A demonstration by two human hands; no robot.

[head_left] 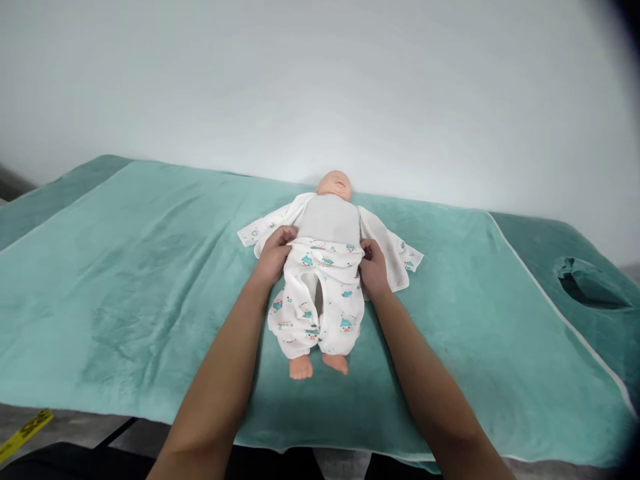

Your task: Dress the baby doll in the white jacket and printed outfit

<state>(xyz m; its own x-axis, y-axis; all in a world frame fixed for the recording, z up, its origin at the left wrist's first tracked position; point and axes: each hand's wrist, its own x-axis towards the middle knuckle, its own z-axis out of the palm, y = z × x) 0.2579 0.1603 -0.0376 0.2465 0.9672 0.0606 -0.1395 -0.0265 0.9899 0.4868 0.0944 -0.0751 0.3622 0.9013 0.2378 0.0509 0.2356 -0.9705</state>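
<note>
A baby doll (pixel 334 185) lies on its back, head toward the wall and bare feet toward me. White printed baby pants (pixel 345 293) with an open crotch cover its legs and reach up to its waist. Beneath its body and arms a white printed baby jacket (pixel 395 257) is spread open, baring the grey torso. At the left side of the waistband my left hand (pixel 276 252) has its fingers closed on the pants. My right hand (pixel 373 267) grips the waistband's opposite side, its fingertips partly hidden by the cloth.
A padded table with a green cover (pixel 125 287) carries the doll. Toward its right end is a face hole (pixel 590 285). A pale wall (pixel 320 80) rises behind the far edge. Yellow tape (pixel 25 435) marks the floor at lower left.
</note>
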